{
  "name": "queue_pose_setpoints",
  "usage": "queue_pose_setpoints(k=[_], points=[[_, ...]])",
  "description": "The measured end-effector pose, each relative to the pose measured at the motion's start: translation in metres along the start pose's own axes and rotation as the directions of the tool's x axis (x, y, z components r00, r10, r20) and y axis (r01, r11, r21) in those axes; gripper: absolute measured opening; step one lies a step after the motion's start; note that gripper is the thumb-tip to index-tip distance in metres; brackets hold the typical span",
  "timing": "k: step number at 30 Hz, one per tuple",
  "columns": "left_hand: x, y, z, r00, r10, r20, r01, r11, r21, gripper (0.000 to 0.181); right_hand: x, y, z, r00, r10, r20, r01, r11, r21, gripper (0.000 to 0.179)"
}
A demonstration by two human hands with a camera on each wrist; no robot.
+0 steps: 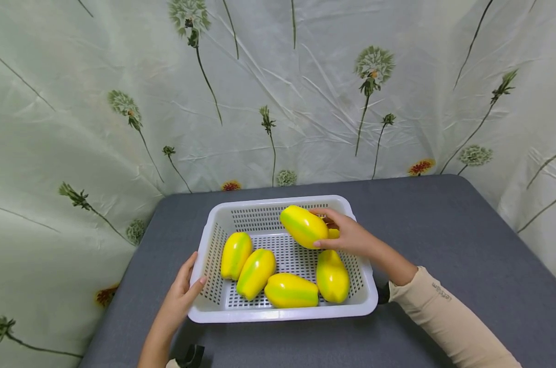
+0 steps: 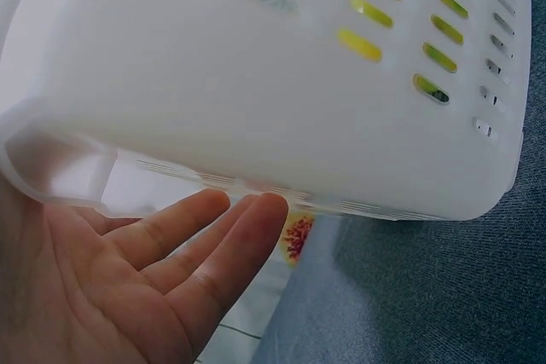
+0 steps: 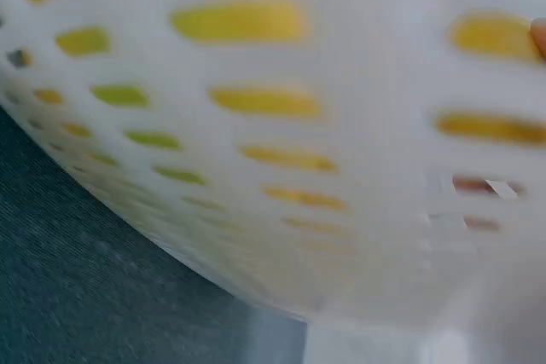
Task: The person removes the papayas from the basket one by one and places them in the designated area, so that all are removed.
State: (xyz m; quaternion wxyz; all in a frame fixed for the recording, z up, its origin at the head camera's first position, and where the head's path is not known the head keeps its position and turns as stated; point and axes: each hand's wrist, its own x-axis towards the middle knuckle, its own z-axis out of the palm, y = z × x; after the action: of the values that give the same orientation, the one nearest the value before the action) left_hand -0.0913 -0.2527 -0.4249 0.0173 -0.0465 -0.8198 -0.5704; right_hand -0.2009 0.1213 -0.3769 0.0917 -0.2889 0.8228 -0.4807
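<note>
My right hand point(image 1: 344, 234) grasps 1 yellow fruit point(image 1: 303, 226); its gloss may cause slipping. My relaxed left hand point(image 1: 182, 292) touches the basket point(image 1: 278, 315).

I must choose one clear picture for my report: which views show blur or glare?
Head view: mostly sharp, small glints on the yellow fruits; left wrist view: left hand fairly readable; right wrist view: basket wall visibly blurred.

Near the far right corner of the white perforated plastic basket point(image 1: 278, 315), the right hand point(image 1: 349, 237) partly hides a glossy yellow fruit point(image 1: 334, 233); we cannot read the small lettering point(image 1: 441, 291) on the beige fabric sleeve point(image 1: 452, 323).
</note>
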Motion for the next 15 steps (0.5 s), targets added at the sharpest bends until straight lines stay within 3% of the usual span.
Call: queue_pose_setpoints(k=[6, 15], points=[[0.000, 0.001, 0.001, 1.000, -0.001, 0.002, 0.001, 1.000, -0.019, 0.066, -0.010, 0.001, -0.016, 0.997, -0.038, -0.074, 0.040, 0.999, 0.026, 0.068], [0.000, 0.000, 0.001, 1.000, 0.003, -0.004, -0.003, 1.000, -0.024, 0.065, -0.034, 0.018, -0.038, 0.976, 0.002, -0.219, -0.001, 1.000, 0.003, 0.068]])
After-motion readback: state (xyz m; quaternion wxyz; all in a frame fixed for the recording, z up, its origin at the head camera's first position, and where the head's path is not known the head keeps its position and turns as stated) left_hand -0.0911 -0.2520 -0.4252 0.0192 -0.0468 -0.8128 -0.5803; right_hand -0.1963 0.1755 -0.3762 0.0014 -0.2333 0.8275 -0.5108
